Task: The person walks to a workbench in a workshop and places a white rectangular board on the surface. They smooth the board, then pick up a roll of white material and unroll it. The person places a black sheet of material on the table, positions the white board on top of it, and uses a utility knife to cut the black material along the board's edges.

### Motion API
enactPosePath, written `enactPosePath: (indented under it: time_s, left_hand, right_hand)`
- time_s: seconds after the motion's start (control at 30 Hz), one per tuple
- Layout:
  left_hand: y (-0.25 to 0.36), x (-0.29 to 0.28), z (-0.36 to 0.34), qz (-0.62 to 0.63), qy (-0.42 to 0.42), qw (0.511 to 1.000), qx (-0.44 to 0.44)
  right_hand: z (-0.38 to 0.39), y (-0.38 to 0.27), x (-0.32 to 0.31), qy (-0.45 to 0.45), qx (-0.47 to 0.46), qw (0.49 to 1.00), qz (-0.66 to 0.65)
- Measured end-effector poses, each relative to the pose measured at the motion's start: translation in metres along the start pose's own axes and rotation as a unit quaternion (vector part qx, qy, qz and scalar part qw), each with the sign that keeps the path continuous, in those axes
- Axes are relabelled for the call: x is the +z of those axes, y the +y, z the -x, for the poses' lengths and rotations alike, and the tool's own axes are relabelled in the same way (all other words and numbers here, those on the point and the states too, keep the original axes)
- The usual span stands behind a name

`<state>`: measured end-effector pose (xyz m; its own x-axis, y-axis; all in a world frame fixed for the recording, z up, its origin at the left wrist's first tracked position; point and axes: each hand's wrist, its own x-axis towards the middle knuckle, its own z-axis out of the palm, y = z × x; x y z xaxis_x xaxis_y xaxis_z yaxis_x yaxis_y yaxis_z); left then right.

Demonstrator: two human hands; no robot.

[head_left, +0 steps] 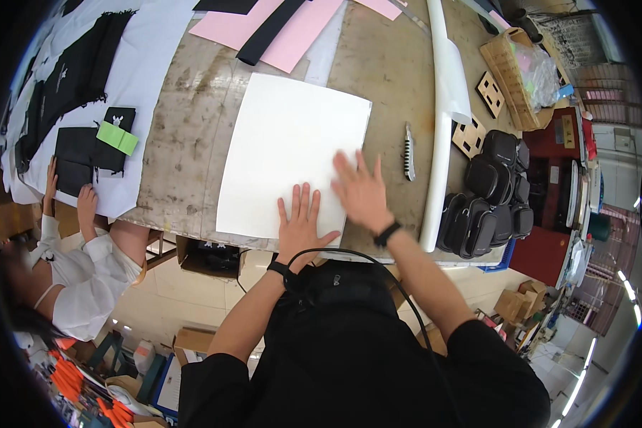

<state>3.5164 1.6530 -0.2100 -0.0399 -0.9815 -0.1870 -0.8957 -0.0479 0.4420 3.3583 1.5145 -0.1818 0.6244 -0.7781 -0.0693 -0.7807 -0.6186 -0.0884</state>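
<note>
A large white sheet (285, 143) lies flat on the worktable before me. My left hand (301, 222) rests palm down near its front edge, fingers spread. Over the sheet's right edge is my right hand (362, 189), fingers apart and a little blurred; whether it touches the sheet I cannot tell. Neither hand holds anything. To the right of the sheet lies a utility knife (409, 152).
A long white roll (439, 143) runs along the table's right side. Beyond it sit several small black bags (485, 207), cut-out wooden boards (490, 94) and a basket (510, 78). Pink sheets (314, 36) lie at the back. A co-worker (85, 271) handles black cloth pieces (75, 153) at left.
</note>
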Motion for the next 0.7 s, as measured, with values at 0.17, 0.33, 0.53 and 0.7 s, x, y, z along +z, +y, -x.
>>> enactPosePath:
  time_s: [0.17,0.33,0.53,0.7]
  left_hand:
    - [0.0,-0.005,-0.005,0.0,0.009,1.0,0.005]
    - [0.001,0.0,0.0,-0.017,0.007,1.0,-0.008]
    - [0.003,-0.003,-0.001,0.018,0.025,0.999,0.014]
    - [0.001,0.006,-0.002,-0.069,0.01,0.998,0.008]
  right_hand:
    - [-0.026,0.013,0.004,0.006,-0.004,1.0,0.023]
    - [0.066,-0.03,0.004,-0.042,-0.042,0.997,-0.042]
    - [-0.043,0.005,-0.001,0.049,0.023,0.998,0.018]
    - [0.075,-0.052,0.002,-0.068,-0.052,0.995,-0.053]
